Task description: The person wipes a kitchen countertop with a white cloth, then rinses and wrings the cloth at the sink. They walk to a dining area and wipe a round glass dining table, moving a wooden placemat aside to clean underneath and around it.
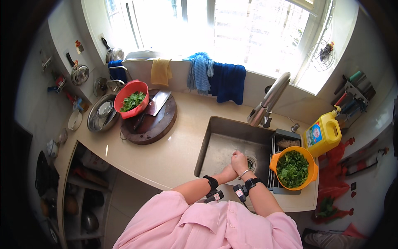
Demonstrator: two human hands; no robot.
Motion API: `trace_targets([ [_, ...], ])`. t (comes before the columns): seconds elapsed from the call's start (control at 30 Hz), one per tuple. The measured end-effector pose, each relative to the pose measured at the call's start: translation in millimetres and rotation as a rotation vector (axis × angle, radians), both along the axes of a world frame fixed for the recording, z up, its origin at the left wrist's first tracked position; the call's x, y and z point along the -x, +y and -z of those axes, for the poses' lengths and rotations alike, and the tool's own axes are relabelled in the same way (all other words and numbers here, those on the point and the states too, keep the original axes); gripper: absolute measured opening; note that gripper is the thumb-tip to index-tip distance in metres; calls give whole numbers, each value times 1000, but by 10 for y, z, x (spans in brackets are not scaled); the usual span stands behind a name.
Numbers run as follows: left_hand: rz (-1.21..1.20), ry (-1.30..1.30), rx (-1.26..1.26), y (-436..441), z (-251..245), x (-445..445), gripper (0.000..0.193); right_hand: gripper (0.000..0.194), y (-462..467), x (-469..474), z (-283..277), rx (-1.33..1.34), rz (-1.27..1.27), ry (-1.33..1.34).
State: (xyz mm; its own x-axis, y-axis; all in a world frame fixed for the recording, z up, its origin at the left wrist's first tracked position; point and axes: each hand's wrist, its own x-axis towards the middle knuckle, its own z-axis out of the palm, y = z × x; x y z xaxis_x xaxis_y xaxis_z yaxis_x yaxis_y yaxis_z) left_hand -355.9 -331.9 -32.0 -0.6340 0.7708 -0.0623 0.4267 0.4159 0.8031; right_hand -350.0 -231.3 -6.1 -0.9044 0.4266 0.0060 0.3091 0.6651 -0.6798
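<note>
Over the steel sink, my left hand and my right hand touch each other, the right one wearing a bracelet and lying partly over the left. Their fingers are bunched and partly hidden, so whether anything small is between them does not show. Just right of them is the sink drain. An orange colander full of leafy greens rests on the rack at the sink's right side. The faucet rises behind the sink.
Further left, a red colander with greens and a cleaver lie on a round wooden chopping board. A metal basin stands beside it. A yellow jug stands behind the orange colander. Cloths hang below the window.
</note>
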Motion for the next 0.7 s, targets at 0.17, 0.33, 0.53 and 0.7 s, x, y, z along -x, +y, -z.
trace_targets([
  [0.17,-34,-32,87,21,-56,-63,20,26,1,-28,66,21,30,-29],
  [0.33,-239,-151,169,-117,-472,22,54,45,58,-151,-242,227,9,97],
  [0.53,-282,-138,49,-377,-802,85,77,74,231,-540,-754,973,0,-121],
  [0.7,-29,-221,-179,-223,-1002,-357,60,34,383,-540,-617,1656,136,-7],
])
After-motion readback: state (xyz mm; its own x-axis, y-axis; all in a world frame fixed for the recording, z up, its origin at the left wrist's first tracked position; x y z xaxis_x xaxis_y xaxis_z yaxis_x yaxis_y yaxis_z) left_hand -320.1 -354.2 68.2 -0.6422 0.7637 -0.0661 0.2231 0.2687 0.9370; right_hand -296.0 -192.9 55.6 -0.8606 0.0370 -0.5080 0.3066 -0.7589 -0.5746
